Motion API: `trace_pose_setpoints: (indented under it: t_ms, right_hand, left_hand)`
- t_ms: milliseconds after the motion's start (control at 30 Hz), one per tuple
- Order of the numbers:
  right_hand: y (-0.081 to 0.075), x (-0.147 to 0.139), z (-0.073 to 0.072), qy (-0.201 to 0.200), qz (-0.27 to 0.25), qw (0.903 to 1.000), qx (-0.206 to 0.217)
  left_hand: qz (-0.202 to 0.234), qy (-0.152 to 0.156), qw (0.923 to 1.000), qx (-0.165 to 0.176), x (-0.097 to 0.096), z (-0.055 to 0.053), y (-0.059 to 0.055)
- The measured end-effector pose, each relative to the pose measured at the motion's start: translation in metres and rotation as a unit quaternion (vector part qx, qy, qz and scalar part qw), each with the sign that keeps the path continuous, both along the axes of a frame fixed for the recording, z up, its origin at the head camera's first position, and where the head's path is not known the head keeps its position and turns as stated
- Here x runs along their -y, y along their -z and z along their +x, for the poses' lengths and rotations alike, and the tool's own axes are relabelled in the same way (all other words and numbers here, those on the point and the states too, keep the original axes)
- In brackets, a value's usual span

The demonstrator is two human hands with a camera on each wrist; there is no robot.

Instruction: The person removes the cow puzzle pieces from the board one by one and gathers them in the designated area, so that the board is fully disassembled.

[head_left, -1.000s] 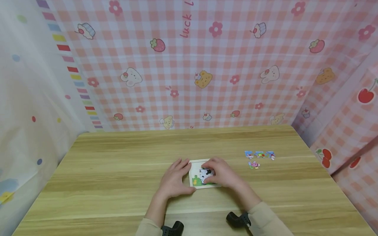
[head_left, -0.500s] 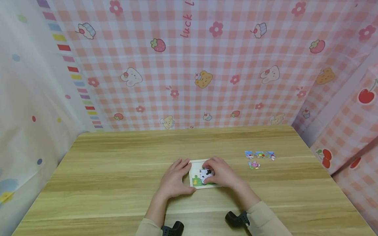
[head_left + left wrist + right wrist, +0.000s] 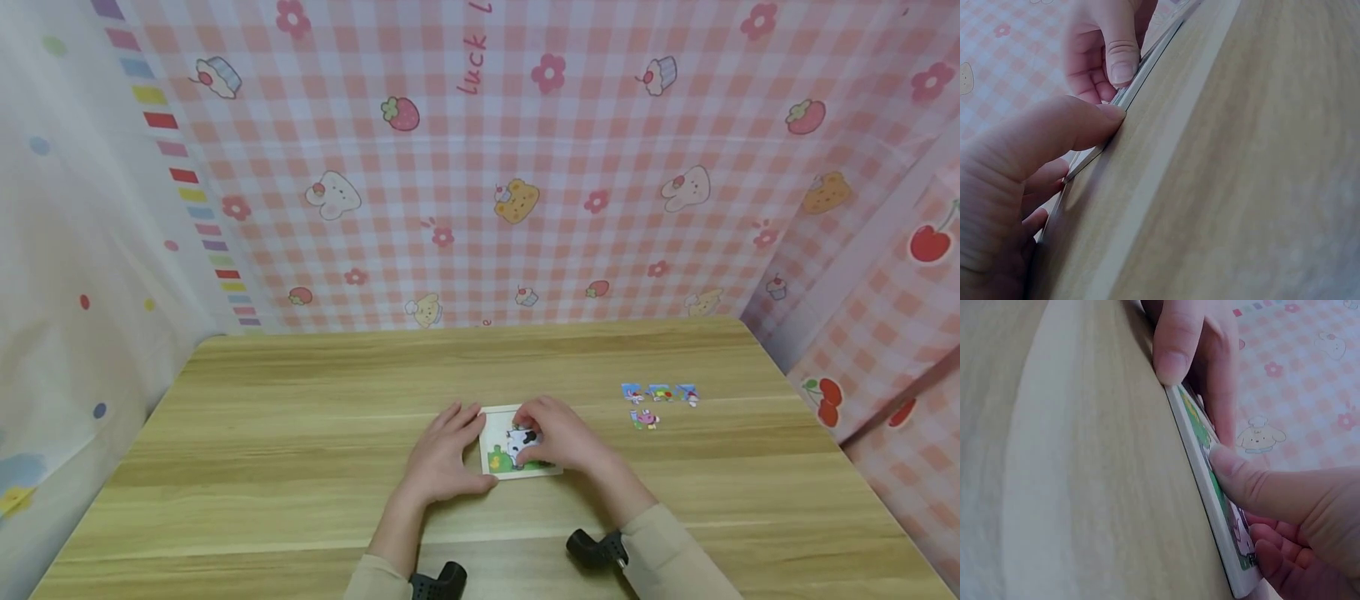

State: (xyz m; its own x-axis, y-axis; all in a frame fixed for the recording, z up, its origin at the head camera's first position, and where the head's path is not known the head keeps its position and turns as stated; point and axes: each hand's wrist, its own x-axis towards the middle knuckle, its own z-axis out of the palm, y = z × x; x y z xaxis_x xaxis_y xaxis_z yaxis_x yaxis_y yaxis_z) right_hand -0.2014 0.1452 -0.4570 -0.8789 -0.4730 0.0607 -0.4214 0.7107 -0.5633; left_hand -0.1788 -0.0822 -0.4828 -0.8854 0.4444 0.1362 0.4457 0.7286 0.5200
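Right hand [image 3: 562, 435], curled about the cow piece [image 3: 517, 448], has shifted slightly, showing more of the puzzle frame's [image 3: 528, 476] near right corner, while left hand [image 3: 447, 458] stays spread against it.

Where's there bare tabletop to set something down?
The table is bare left of the left hand, between the puzzle frame and back curtain, and right of the loose pieces. It's crowded around the frame, with the right hand over it.

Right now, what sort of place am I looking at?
Probably a play or craft corner, maybe set up for filming: a pink checked cloth with cartoon prints hangs behind a wood-grain table, and a framed cow puzzle lies on that table.
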Motion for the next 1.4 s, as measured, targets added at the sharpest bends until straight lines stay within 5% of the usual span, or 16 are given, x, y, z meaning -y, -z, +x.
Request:
trace_pose_setpoints:
  t_ms: [700, 1400]
  right_hand:
    - [0.002, 0.003, 0.009, 0.034, -0.06, 0.9976, 0.004]
    - [0.009, 0.002, 0.009, 0.02, -0.102, 0.9945, 0.013]
  left_hand:
    - [0.002, -0.002, 1.0, 0.008, 0.0, 0.001, -0.001]
    - [0.0, -0.002, 0.9999, 0.01, 0.0, 0.001, -0.004]
